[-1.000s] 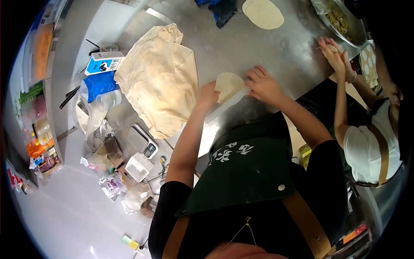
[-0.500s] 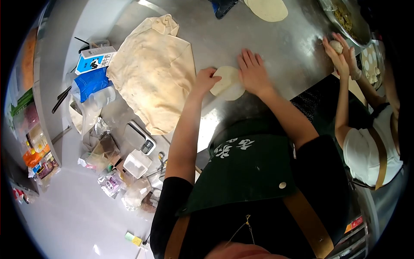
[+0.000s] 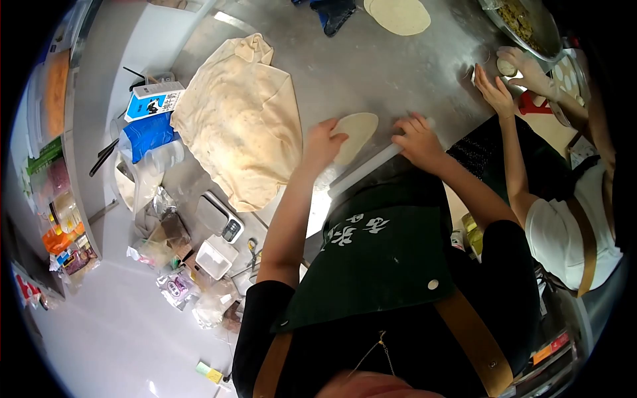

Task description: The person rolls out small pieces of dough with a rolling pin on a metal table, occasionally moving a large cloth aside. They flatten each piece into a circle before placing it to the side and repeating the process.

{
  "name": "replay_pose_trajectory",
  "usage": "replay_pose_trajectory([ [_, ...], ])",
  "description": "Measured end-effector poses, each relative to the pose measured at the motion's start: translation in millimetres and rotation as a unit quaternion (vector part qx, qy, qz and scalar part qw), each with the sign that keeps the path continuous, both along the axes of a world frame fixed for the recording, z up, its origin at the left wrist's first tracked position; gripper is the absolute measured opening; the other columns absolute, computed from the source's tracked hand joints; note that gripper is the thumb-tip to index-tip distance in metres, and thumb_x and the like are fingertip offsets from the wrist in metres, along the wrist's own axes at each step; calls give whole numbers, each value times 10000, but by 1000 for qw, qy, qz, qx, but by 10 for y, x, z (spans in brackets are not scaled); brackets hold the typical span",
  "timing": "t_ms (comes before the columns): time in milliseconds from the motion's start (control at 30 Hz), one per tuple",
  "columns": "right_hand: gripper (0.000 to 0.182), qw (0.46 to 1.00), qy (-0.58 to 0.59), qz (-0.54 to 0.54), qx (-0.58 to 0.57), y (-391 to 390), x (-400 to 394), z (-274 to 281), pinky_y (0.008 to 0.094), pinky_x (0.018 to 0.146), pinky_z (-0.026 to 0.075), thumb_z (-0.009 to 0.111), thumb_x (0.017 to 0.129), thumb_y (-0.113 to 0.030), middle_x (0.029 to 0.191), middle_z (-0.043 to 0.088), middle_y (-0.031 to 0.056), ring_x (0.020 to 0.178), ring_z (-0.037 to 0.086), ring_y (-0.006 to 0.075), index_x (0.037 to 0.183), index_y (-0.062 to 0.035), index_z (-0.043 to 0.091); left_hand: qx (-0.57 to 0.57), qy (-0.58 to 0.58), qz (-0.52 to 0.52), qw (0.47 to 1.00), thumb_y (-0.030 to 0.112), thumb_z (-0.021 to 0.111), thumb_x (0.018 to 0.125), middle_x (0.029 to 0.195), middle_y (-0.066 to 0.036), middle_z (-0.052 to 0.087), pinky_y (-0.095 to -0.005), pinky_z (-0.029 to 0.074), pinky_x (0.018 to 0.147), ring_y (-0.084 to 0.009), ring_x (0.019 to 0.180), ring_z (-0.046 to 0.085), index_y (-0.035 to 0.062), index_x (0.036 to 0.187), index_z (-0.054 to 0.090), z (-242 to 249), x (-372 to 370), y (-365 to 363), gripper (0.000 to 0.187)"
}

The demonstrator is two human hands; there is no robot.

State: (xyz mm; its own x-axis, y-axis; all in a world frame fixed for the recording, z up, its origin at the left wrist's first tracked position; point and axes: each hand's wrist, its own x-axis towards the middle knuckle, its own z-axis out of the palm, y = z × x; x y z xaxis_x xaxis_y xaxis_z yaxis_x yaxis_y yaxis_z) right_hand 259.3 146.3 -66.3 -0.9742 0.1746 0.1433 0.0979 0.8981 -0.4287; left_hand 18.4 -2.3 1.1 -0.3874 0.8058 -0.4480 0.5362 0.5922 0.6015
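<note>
A flat piece of pale dough (image 3: 357, 134) lies on the metal table near its front edge. My left hand (image 3: 324, 143) pinches the dough's left edge between thumb and fingers. To the right, my right hand (image 3: 419, 141) has its fingers wrapped round the far end of a white rolling pin (image 3: 367, 168), which slants along the table edge below the dough. A large cream cloth (image 3: 239, 126) is spread to the left of my left hand. Flattened dough rounds (image 3: 401, 16) lie overlapping at the top of the table.
At the right, a co-worker's hands (image 3: 521, 76) hold a small dough ball beside a metal bowl of filling (image 3: 524, 28). A blue and white carton (image 3: 154, 101), a blue bag (image 3: 146, 136), a scale (image 3: 222, 215) and a white container (image 3: 217, 257) are at the left.
My right hand has gone from lying flat beside the dough to gripping the rolling pin. The dough now looks longer and tilted. The co-worker's hands have moved apart.
</note>
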Motion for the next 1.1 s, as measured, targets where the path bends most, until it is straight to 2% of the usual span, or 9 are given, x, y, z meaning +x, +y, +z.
replay_pose_trajectory([
  [200,328,999,-21,30,-1,138,-430,216,476,1096,319,776,679,-270,1133,586,104,1119,523,302,920,-94,641,-60,40,-5,997,124,666,793,940,-225,662,-460,492,794,-395,935,623,25,1085,629,-451,-152,-181,311],
  [333,382,996,-11,-89,15,-23,-818,-113,493,1115,278,662,809,-325,1286,517,163,1234,457,327,1050,-37,592,-69,-2,31,997,121,658,794,994,-224,663,-453,493,812,-386,963,625,29,1115,633,-426,-151,-218,335],
  [500,480,981,-38,-185,47,-217,-864,-203,518,1127,237,514,905,-295,1465,361,206,1374,325,346,1289,-9,472,8,-91,104,990,126,657,786,918,-202,672,-395,495,764,-347,861,643,11,1072,652,-560,-235,-256,308],
  [600,522,979,-77,-173,72,-131,-1095,-151,531,1123,235,528,902,-297,1464,367,206,1369,331,352,1334,-13,455,72,-173,140,972,129,674,769,871,-193,670,-370,498,735,-322,799,643,-6,1044,661,-734,-302,-189,307],
  [667,523,981,-45,-180,59,-95,-1294,-141,531,1120,240,534,899,-301,1464,369,203,1366,337,355,1334,-19,462,51,-204,146,967,146,695,753,856,-198,671,-366,504,715,-306,785,653,-27,1000,666,-656,-350,-78,303],
  [800,561,988,-17,-149,45,-144,-961,-181,529,1118,252,561,886,-327,1459,384,194,1355,354,357,1338,-11,459,-22,-70,16,997,178,706,756,915,-207,673,-403,502,752,-342,860,651,0,967,673,-541,-397,109,278],
  [967,445,999,-15,-29,-4,-140,-200,-28,504,1123,271,701,765,-249,1418,440,150,1341,383,316,1169,-100,586,-69,103,-47,991,182,701,774,944,-233,669,-411,505,758,-397,890,636,-5,1021,672,-119,17,137,312],
  [1067,375,1000,-27,10,-9,-52,3,11,487,1126,280,758,688,-204,1319,503,116,1286,429,292,1031,-134,624,46,16,8,999,152,701,777,972,-222,670,-416,501,792,-384,922,636,-10,1083,646,-28,71,-11,350],
  [1100,354,999,-28,15,-10,-20,14,61,481,1126,283,772,666,-192,1279,524,105,1263,448,285,986,-142,630,14,-2,14,1000,146,698,780,978,-219,665,-432,494,806,-389,940,625,-3,1068,642,-72,6,-21,329],
])
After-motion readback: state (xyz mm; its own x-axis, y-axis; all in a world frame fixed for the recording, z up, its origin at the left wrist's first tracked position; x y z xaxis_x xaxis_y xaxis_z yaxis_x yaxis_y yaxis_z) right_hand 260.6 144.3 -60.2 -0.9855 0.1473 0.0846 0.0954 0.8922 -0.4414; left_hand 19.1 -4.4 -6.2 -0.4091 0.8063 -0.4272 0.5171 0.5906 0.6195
